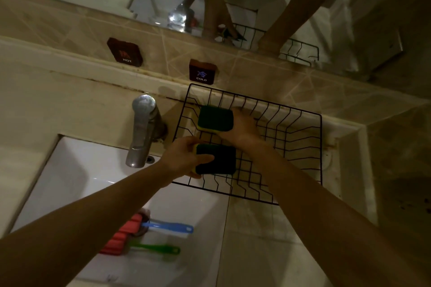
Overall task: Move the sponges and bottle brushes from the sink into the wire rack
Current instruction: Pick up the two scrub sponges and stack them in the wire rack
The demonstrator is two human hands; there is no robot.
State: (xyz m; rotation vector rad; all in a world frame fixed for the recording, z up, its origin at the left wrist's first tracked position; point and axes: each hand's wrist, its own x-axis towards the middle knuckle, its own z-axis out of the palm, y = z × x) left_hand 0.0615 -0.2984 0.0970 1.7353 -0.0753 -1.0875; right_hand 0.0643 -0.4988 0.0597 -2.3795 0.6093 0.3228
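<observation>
A black wire rack [300,121] stands on the counter right of the sink. My right hand [245,127] holds a green-and-yellow sponge [215,119] over the rack's far left part. My left hand [184,157] grips a second green-and-yellow sponge [218,158] over the rack's near left corner. Down in the white sink [77,168] lie two bottle brushes: one with a blue handle [170,226], one with a green handle [156,249], both with red heads [121,235].
A chrome tap [142,128] rises at the sink's back edge, just left of the rack. HOT [124,52] and COLD [202,71] tags sit on the tiled wall. A mirror [177,7] above reflects my arms and the rack.
</observation>
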